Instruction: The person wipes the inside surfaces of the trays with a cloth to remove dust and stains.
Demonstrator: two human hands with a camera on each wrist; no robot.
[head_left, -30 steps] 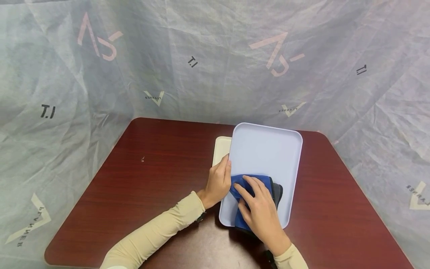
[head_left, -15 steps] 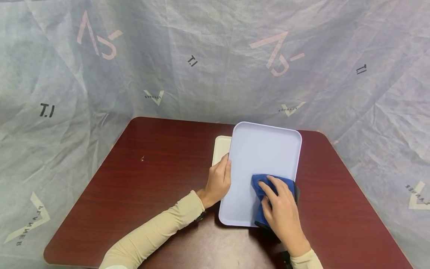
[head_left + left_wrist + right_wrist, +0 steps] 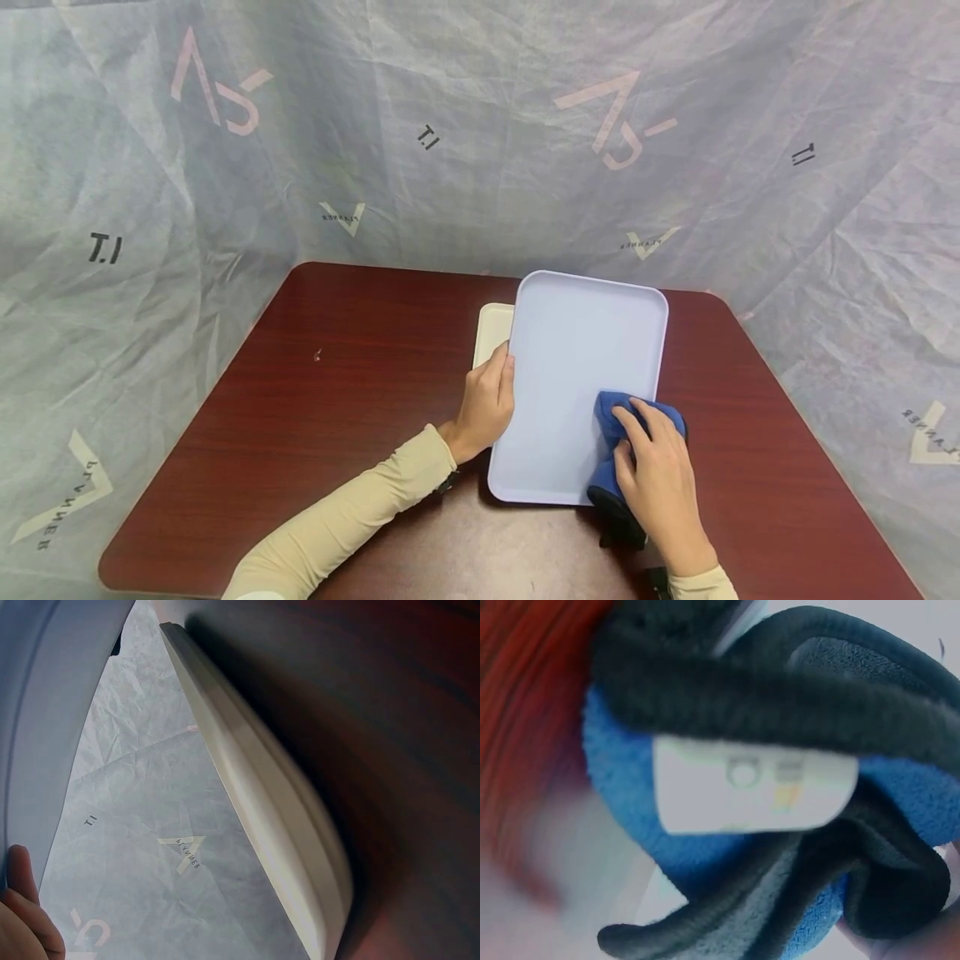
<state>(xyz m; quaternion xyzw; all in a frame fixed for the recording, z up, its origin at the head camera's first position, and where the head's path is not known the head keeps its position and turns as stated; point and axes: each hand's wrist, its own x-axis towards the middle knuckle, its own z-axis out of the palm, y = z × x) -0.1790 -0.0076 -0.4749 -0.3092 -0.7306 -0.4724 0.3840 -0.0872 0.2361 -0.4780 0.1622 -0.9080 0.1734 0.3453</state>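
My left hand point(image 3: 483, 408) grips the left edge of a pale blue tray point(image 3: 577, 350), which it holds tilted above the table. The fingers point(image 3: 22, 877) curl at the tray's edge in the left wrist view. With bent fingers, my right hand point(image 3: 663, 483) holds a blue cloth point(image 3: 607, 402) against the tray's lower right side, part of it hanging past the rim. Close up in the right wrist view, the bunched cloth shows dark edging, a grey reverse side and a white label point(image 3: 750, 787). A cream tray point(image 3: 491, 329) lies behind the blue one, mostly hidden.
The dark red wooden table point(image 3: 360, 350) extends on both sides of the trays. Grey printed sheeting point(image 3: 480, 167) hangs behind and beside it. A small pale mark point(image 3: 317, 355) shows on the table's left part.
My right hand has slid the cloth rightward across the tray, from its lower middle to past its right rim. The left hand stays in place; the tray has shifted only slightly.
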